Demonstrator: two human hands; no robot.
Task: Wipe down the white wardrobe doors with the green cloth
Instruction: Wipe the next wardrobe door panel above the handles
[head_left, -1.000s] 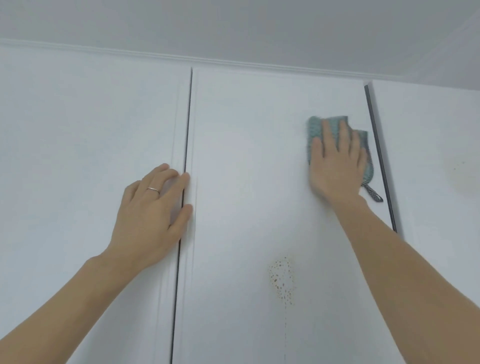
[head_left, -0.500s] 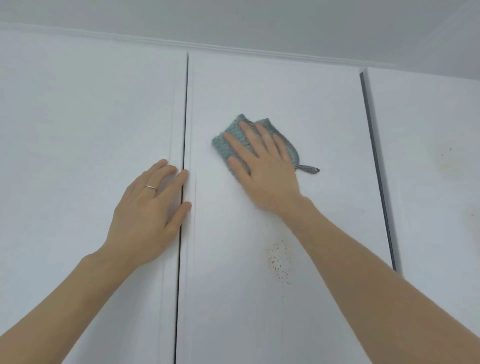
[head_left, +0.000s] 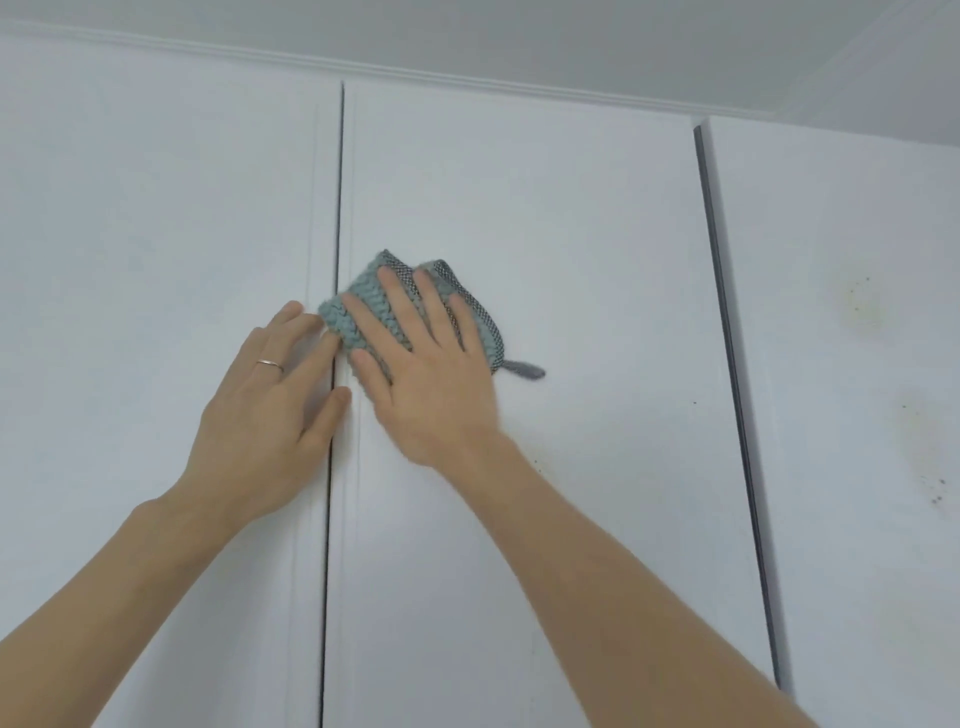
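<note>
Both arms are raised forward and up. The left hand (head_left: 270, 410) is laid flat, fingers straight. The right hand (head_left: 421, 374) is spread flat, fingers extended.

A plain grey-white ceiling (head_left: 519, 31) fills the top of the frame, lit softly and evenly. Below it a white moulded cornice (head_left: 467, 85) slants from the upper left down toward the upper right, where a side wall (head_left: 883, 67) meets the ceiling at the corner.
</note>
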